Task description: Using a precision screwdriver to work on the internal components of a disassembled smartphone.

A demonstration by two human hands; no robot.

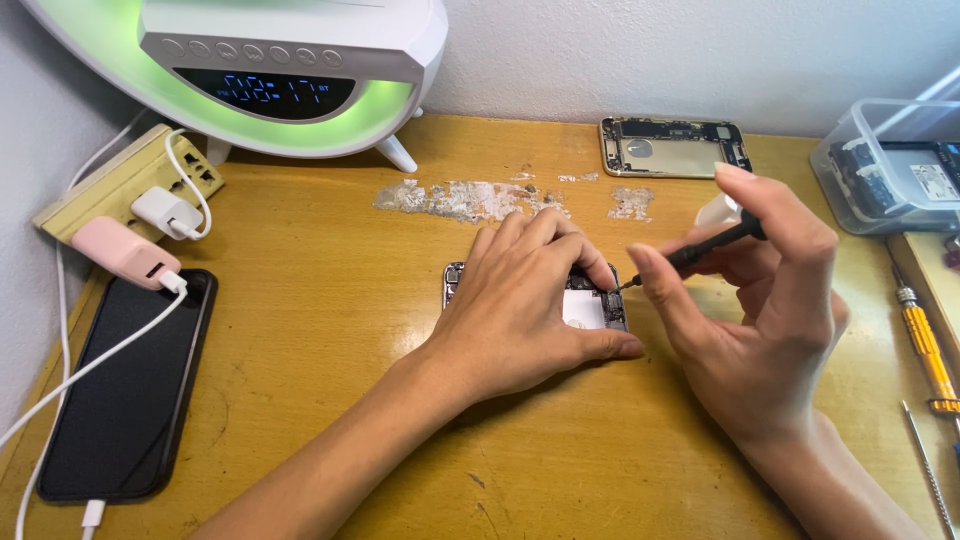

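An opened phone (pixel 598 303) with bare circuitry lies on the wooden desk (pixel 330 330), mostly hidden beneath my left hand (pixel 525 300), which presses flat on it. My right hand (pixel 760 310) grips a thin black screwdriver (pixel 700 250) between thumb and fingers. The tip touches the phone's upper right corner.
A second empty phone shell (pixel 675 147) lies at the back. A black phone (pixel 130 385) charges at the left by a power strip (pixel 125 185) with plugs. A glowing clock lamp (pixel 270 70) stands at back left. A plastic box (pixel 895 165) and a yellow screwdriver (pixel 925 345) sit right.
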